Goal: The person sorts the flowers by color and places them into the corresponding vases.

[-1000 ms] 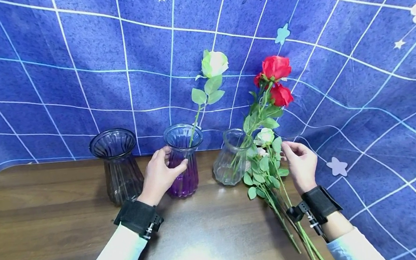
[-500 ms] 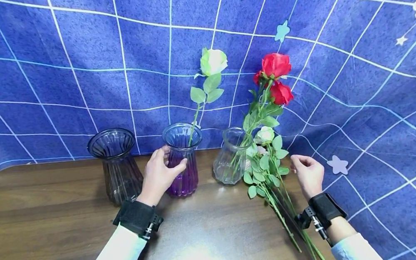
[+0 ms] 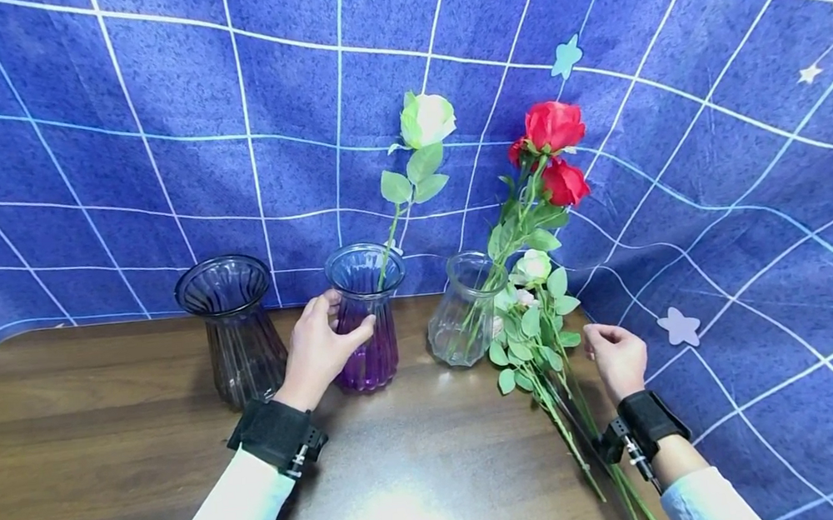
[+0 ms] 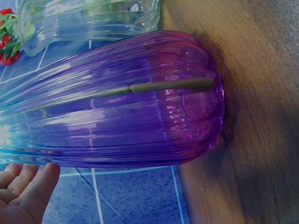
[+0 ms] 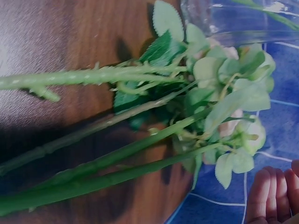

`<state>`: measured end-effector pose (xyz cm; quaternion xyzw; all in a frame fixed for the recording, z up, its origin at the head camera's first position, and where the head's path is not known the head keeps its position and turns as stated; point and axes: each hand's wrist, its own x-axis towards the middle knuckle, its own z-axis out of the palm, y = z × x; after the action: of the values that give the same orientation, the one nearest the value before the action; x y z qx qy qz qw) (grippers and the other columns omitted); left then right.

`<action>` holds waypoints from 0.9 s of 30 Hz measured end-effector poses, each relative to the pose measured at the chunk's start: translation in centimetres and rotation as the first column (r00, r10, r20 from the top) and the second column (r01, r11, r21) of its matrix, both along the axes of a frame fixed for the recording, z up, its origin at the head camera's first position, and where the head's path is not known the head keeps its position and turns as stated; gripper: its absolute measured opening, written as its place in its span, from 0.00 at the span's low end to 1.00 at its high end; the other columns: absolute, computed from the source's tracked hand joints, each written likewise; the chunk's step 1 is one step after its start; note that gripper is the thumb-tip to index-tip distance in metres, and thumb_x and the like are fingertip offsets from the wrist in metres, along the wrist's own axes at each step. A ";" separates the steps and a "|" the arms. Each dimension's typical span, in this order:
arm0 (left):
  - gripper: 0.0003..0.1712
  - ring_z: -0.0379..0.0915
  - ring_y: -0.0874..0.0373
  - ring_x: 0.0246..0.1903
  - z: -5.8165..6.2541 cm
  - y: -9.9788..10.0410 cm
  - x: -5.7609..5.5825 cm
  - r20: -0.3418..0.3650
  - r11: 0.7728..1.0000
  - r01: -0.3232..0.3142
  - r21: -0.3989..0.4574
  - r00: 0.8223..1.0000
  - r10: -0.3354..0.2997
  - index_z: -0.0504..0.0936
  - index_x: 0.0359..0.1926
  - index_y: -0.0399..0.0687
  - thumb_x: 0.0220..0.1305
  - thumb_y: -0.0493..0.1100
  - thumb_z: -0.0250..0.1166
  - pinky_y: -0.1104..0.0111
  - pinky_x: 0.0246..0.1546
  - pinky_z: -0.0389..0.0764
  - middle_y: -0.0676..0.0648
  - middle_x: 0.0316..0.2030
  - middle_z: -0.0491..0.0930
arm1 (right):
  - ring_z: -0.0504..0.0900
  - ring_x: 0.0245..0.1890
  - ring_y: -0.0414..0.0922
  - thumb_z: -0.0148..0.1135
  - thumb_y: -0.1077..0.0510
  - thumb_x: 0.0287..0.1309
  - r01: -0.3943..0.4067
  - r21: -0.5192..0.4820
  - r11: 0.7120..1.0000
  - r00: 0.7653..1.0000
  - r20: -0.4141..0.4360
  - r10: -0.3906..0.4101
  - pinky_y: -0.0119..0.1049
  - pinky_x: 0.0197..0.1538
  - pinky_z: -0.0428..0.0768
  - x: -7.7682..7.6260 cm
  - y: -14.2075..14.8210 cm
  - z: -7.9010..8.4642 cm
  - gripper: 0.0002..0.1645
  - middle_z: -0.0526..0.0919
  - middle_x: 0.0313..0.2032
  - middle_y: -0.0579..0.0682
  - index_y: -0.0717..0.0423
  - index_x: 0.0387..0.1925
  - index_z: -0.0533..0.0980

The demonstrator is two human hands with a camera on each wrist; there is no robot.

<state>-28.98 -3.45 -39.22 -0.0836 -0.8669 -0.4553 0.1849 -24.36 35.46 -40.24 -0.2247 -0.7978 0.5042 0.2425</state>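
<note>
My left hand point(image 3: 319, 345) holds the blue-to-purple glass vase point(image 3: 367, 348) at its left side, thumb across the front. In the left wrist view, my fingers point(image 4: 41, 189) meet the vase near its narrower end, and a green stem point(image 4: 173, 85) shows through the glass. That stem belongs to a white-green rose point(image 3: 427, 120) leaning right out of the vase. My right hand point(image 3: 618, 358) holds nothing, its fingers loosely bent, to the right of a bunch of pale roses point(image 3: 533, 266) lying on the table. Long bare stems point(image 5: 117, 175) run from these blooms toward the near edge.
Left of the held vase stands a dark grey glass vase point(image 3: 245, 360). A clear glass vase point(image 3: 461, 335), with red roses point(image 3: 554, 127) leaning right, stands beside the loose bunch. Behind the wooden table point(image 3: 104, 457) hangs a blue gridded cloth point(image 3: 182, 90).
My right hand has moved away from the pale roses, to the right and toward me. My left hand stays at the blue-to-purple vase.
</note>
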 end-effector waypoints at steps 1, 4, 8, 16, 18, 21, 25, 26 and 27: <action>0.33 0.77 0.46 0.46 0.0 0.0 0.0 0.000 1.000 -0.001 0.003 1.000 0.001 0.74 0.51 0.38 0.50 0.55 0.70 0.57 0.47 0.79 0.40 0.46 0.77 | 0.73 0.14 0.25 0.57 0.59 0.57 -0.006 0.000 1.000 1.000 0.017 0.006 0.22 0.25 0.78 0.0 0.1 -0.1 0.15 0.71 0.09 0.25 0.69 0.39 0.79; 0.33 0.77 0.47 0.47 -0.1 0.0 0.0 0.003 1.000 -0.002 0.006 1.000 0.002 0.73 0.51 0.39 0.50 0.55 0.70 0.57 0.47 0.80 0.40 0.47 0.76 | 0.76 0.15 0.29 0.58 0.59 0.58 -0.022 0.000 1.000 0.998 0.060 0.022 0.24 0.26 0.79 -0.1 0.4 -0.6 0.16 0.74 0.11 0.30 0.69 0.40 0.79; 0.33 0.76 0.46 0.48 0.0 0.0 0.0 0.015 1.000 -0.001 0.002 1.000 0.001 0.73 0.51 0.39 0.50 0.55 0.70 0.57 0.48 0.79 0.40 0.47 0.76 | 0.77 0.17 0.32 0.58 0.59 0.57 -0.037 0.049 0.998 0.992 0.124 0.030 0.23 0.24 0.76 -0.2 0.8 -1.4 0.16 0.79 0.15 0.39 0.70 0.39 0.79; 0.33 0.76 0.46 0.47 -0.2 0.0 0.0 0.016 1.000 -0.004 -0.005 1.000 0.004 0.73 0.51 0.40 0.50 0.56 0.70 0.57 0.47 0.79 0.40 0.46 0.77 | 0.75 0.16 0.31 0.56 0.57 0.57 -0.157 0.089 0.984 0.940 0.319 0.121 0.22 0.22 0.74 -0.4 1.2 -3.0 0.22 0.80 0.16 0.43 0.74 0.44 0.77; 0.33 0.77 0.47 0.47 -0.3 0.0 -0.1 0.015 1.000 -0.004 -0.007 1.000 0.004 0.73 0.51 0.40 0.50 0.56 0.70 0.57 0.47 0.79 0.40 0.46 0.77 | 0.74 0.17 0.31 0.55 0.57 0.57 -0.181 0.109 0.978 0.924 0.360 0.131 0.23 0.23 0.74 -0.5 1.2 -3.3 0.21 0.79 0.17 0.42 0.73 0.44 0.77; 0.33 0.77 0.47 0.46 -0.3 0.0 0.0 0.014 1.000 -0.007 -0.002 1.000 0.007 0.73 0.50 0.40 0.50 0.56 0.70 0.57 0.47 0.79 0.40 0.46 0.77 | 0.73 0.16 0.32 0.55 0.58 0.55 -0.204 0.125 0.971 0.912 0.386 0.142 0.25 0.23 0.73 -0.5 1.1 -3.4 0.20 0.79 0.17 0.42 0.72 0.43 0.78; 0.33 0.77 0.47 0.46 -0.3 -0.1 0.1 0.009 1.000 -0.016 -0.003 1.000 0.016 0.73 0.50 0.40 0.49 0.56 0.70 0.57 0.47 0.79 0.40 0.46 0.77 | 0.73 0.16 0.33 0.56 0.60 0.55 -0.220 0.123 0.968 0.908 0.388 0.157 0.27 0.23 0.72 -0.6 1.0 -3.4 0.19 0.79 0.18 0.44 0.73 0.42 0.78; 0.33 0.77 0.47 0.46 -0.2 -0.1 0.1 0.008 1.000 -0.017 -0.004 1.000 0.017 0.73 0.51 0.40 0.49 0.56 0.70 0.57 0.47 0.79 0.40 0.46 0.77 | 0.73 0.17 0.34 0.56 0.60 0.55 -0.224 0.125 0.967 0.906 0.392 0.159 0.27 0.23 0.72 -0.6 1.0 -3.4 0.18 0.79 0.18 0.45 0.73 0.41 0.78; 0.34 0.77 0.47 0.45 -0.2 -0.1 0.1 0.008 1.000 -0.017 -0.006 1.000 0.018 0.73 0.51 0.40 0.49 0.56 0.70 0.57 0.46 0.79 0.40 0.45 0.77 | 0.73 0.17 0.34 0.56 0.60 0.55 -0.228 0.129 0.965 0.903 0.399 0.160 0.28 0.23 0.71 -0.7 1.1 -3.5 0.18 0.79 0.17 0.45 0.73 0.41 0.78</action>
<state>-28.90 -3.55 -39.39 -0.0747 -0.8697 -0.4515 0.1851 -25.05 36.55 -43.71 -0.2167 -0.8887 0.4011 0.0481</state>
